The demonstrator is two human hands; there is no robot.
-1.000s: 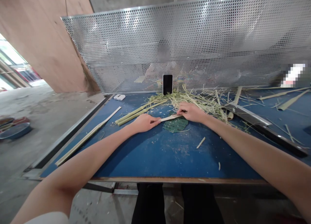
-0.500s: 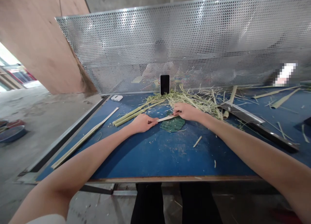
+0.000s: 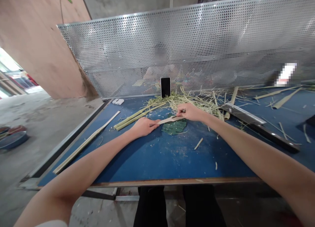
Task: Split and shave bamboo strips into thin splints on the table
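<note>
My left hand [image 3: 144, 126] is closed round the left end of a pale bamboo-like strip [image 3: 170, 120]. The strip lies over a dark green pad [image 3: 174, 127] on the blue table. At its right end, my right hand [image 3: 187, 111] is closed in a fist just above the strip. A small dark glint shows at its fingers, too small to name. Beyond my left hand lie two green split stalks [image 3: 130, 119]. A long pale strip [image 3: 86, 142] rests to the left of my forearm.
A phone [image 3: 165, 87] stands upright before a perforated metal panel [image 3: 118, 56]. Thin shavings [image 3: 199, 102] are heaped behind my hands. A large knife [image 3: 256, 125] with a black handle lies to the right. Split stalks [image 3: 286, 99] lie farther right. A white flat piece [image 3: 118, 102] sits back left.
My right hand has slid slightly right along the strip, and more of the strip shows between my hands. My left hand keeps its hold. The camera view has shifted a little.
</note>
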